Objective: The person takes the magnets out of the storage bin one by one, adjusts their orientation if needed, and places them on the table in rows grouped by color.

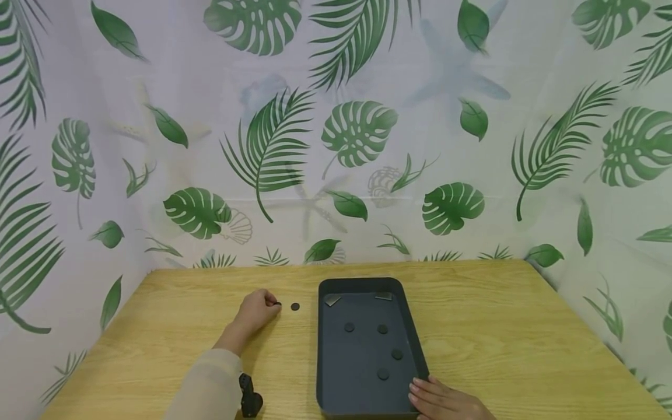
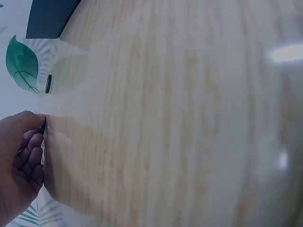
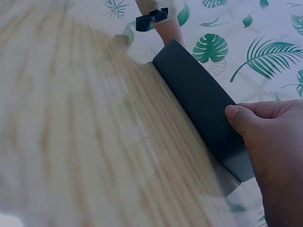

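Note:
Left of the tray, my left hand (image 1: 258, 310) is low over the table, thumb and index finger pinching a small dark disc (image 1: 278, 303). Most of that disc is hidden by the fingertips; in the left wrist view only a dark sliver shows. Just to its right another dark round disc (image 1: 296, 307) lies on the wood. My right hand (image 1: 446, 401) holds the dark grey rectangular tray (image 1: 321, 350) at its near right corner. In the right wrist view the thumb (image 3: 239, 118) presses the tray's outer wall while the fingers go over the rim.
Inside the tray are several dark discs, one (image 1: 396, 354) near the right wall, and two flat metallic pieces, one (image 1: 333, 300) at the far left corner and one (image 1: 383, 296) at the far right. A leaf-print cloth (image 1: 357, 134) hangs behind the wooden table (image 1: 483, 326).

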{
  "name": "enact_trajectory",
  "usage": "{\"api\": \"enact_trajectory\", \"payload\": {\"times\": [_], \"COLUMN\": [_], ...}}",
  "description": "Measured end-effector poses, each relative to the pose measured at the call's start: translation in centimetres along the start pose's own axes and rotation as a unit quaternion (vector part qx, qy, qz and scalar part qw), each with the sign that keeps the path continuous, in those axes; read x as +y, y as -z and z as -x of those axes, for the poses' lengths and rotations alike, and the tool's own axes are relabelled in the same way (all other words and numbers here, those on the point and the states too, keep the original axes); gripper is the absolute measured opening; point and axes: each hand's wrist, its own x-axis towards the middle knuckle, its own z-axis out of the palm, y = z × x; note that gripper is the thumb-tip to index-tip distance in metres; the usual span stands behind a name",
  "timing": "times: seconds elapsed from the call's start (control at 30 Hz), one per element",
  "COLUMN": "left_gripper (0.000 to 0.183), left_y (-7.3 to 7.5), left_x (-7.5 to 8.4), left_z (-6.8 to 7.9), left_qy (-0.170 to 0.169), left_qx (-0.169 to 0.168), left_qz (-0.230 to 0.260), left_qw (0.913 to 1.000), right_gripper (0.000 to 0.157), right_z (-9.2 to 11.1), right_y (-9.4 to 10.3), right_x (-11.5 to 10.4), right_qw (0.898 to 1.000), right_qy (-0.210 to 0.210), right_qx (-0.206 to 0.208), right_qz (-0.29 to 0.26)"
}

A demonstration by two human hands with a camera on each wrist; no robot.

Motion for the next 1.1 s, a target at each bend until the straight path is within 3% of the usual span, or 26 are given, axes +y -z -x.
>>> {"api": "enact_trajectory", "payload": {"times": [0.47,0.9,1.1], "left_gripper": [0.014,0.028,0.022], "left_y": [-0.1,0.1,0.3], "left_x": [-0.5,-0.8,0.1], "left_z": [0.3,0.7,0.5], "left_qy": [-0.004,-0.012,-0.048], "left_qx": [0.014,0.048,0.063], "left_qz": [0.013,0.033,0.037], "left_qw": [0.9998,0.9982,0.9962], "right_gripper": [0.036,0.037,0.038], "right_z": [-0.5,-0.7,-1.1], "right_y": [-0.1,0.0,0.1], "right_x": [-0.1,0.0,-0.3], "right_qw": [1.0,1.0,1.0], "right_qy": [0.001,0.009,0.006], "right_qx": [0.01,0.004,0.0], "right_qz": [0.002,0.007,-0.017]}}
